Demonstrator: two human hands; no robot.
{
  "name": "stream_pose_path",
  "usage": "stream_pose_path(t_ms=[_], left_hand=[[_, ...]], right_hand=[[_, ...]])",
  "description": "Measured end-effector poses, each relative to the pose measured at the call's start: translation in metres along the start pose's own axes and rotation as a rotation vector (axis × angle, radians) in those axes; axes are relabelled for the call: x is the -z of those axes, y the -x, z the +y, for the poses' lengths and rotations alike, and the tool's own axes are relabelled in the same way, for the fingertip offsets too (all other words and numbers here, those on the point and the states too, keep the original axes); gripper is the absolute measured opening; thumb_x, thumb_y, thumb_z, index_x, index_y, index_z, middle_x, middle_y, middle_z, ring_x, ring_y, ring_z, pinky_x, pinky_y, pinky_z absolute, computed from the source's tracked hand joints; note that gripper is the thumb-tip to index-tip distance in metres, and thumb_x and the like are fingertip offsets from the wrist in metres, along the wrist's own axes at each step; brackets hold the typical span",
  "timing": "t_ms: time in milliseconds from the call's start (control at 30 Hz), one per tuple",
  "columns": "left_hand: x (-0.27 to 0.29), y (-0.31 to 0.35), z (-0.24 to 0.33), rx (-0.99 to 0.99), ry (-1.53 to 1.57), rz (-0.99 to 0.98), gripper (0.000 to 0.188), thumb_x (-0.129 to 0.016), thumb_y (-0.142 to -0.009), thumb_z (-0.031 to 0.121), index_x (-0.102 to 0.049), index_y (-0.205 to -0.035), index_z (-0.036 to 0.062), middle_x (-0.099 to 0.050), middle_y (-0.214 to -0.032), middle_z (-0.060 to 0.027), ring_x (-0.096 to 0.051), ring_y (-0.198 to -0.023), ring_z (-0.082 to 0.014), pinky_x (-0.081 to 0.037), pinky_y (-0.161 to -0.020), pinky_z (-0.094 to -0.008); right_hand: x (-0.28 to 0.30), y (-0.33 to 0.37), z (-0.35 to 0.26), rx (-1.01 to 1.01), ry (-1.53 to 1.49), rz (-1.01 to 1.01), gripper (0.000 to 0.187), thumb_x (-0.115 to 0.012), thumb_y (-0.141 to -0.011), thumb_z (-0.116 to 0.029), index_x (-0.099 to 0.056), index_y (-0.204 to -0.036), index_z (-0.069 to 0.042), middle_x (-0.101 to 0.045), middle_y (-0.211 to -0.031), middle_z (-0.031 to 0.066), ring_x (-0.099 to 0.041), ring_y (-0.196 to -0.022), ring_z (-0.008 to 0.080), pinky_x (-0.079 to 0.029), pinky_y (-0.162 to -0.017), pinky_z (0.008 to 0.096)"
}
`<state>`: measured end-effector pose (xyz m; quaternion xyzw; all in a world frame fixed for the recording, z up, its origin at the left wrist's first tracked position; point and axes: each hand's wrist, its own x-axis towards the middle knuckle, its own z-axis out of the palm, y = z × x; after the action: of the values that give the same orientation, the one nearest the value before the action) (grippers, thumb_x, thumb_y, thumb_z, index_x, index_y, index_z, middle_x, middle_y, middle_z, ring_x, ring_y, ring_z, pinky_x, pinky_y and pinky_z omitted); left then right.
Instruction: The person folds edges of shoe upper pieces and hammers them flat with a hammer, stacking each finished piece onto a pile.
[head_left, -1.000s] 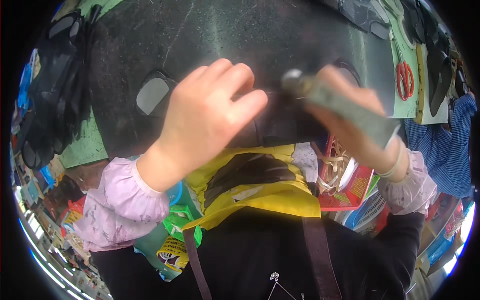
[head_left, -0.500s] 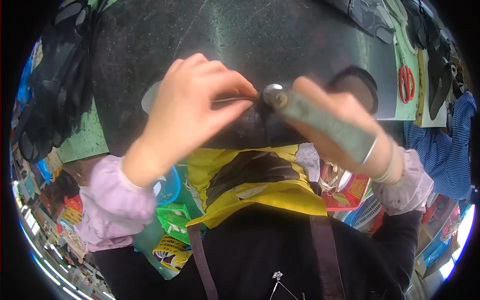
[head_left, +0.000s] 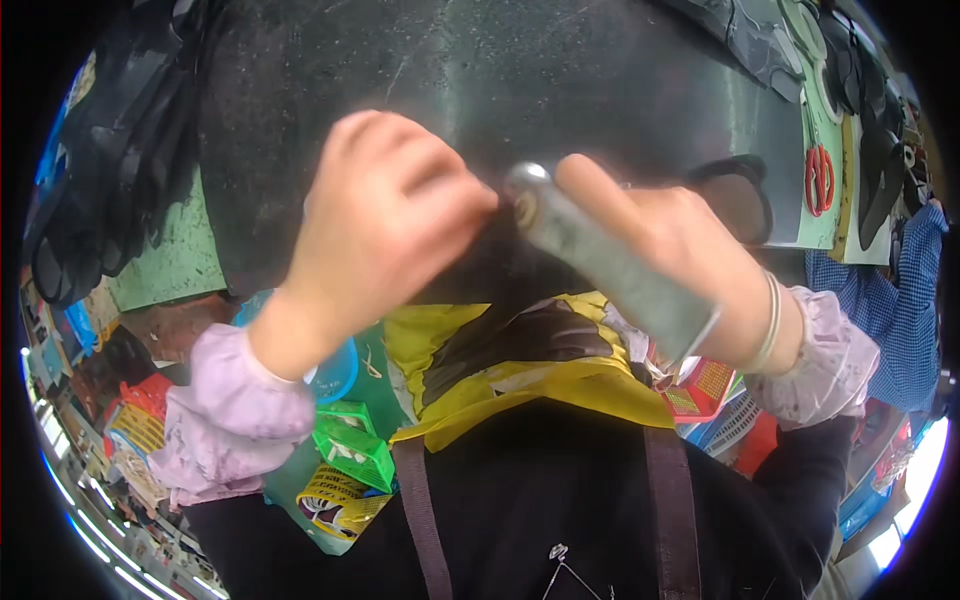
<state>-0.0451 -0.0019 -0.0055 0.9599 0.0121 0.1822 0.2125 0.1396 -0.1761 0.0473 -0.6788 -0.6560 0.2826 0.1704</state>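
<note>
My left hand (head_left: 385, 220) is closed in a pinch above the dark mat (head_left: 420, 90). Motion smears its fingertips and hides whatever is between them. Close beside those fingertips, my right hand (head_left: 680, 240) grips a tool with a rounded shiny metal end and a broad grey-green body (head_left: 625, 280); its exact kind does not show. The tool's metal end points toward my left fingers, and whether they touch I cannot tell. Beyond my right hand lies a dark rounded flat piece (head_left: 740, 195) on the mat.
Black cut pieces (head_left: 110, 170) are heaped at the left. Grey pieces (head_left: 750, 50) lie far right, with red-handled scissors (head_left: 819, 180) nearby. Below the mat are a green basket (head_left: 352, 445), a red basket (head_left: 700, 392) and a yellow apron (head_left: 540, 385). Blue checked cloth (head_left: 880, 310) hangs at right.
My right hand and the tool have shifted slightly left. My left fingers have curled closer together, and the thin dark edge seen in their pinch is now hidden.
</note>
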Motion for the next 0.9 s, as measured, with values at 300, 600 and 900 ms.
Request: stream_pose_path(t_ms=[300,600,900], left_hand=[[0.022,0.012,-0.024,-0.060,0.014,-0.080,0.025,-0.081,-0.060,0.007,-0.070,-0.083,0.0088,-0.064,-0.090,-0.0024,-0.060,-0.096,-0.0278,-0.046,-0.093,-0.0453],[0.029,0.011,-0.023,0.101,0.110,-0.203,0.022,-0.084,-0.070,0.010,-0.073,-0.090,0.0089,-0.066,-0.087,-0.0001,-0.060,-0.089,-0.0242,-0.045,-0.088,-0.0385],[-0.036,-0.035,0.020,0.057,0.149,-0.019,0.016,-0.080,-0.081,0.016,-0.069,-0.092,0.0114,-0.063,-0.081,-0.0013,-0.060,-0.082,-0.0232,-0.047,-0.078,-0.0369]], right_hand=[[-0.012,-0.015,-0.010,0.047,0.061,-0.082,0.030,-0.066,-0.091,0.001,-0.062,-0.121,0.000,-0.051,-0.082,0.0142,-0.062,-0.066,0.0348,-0.049,-0.056,0.0402],[-0.011,-0.017,-0.005,0.054,-0.052,-0.001,0.026,-0.068,-0.092,0.001,-0.064,-0.118,0.002,-0.062,-0.092,0.0152,-0.066,-0.068,0.0277,-0.052,-0.062,0.0367],[0.032,0.040,0.009,-0.205,-0.199,0.118,0.027,-0.066,-0.097,-0.002,-0.059,-0.123,0.001,-0.066,-0.091,0.0153,-0.066,-0.075,0.0236,-0.051,-0.069,0.0333]])
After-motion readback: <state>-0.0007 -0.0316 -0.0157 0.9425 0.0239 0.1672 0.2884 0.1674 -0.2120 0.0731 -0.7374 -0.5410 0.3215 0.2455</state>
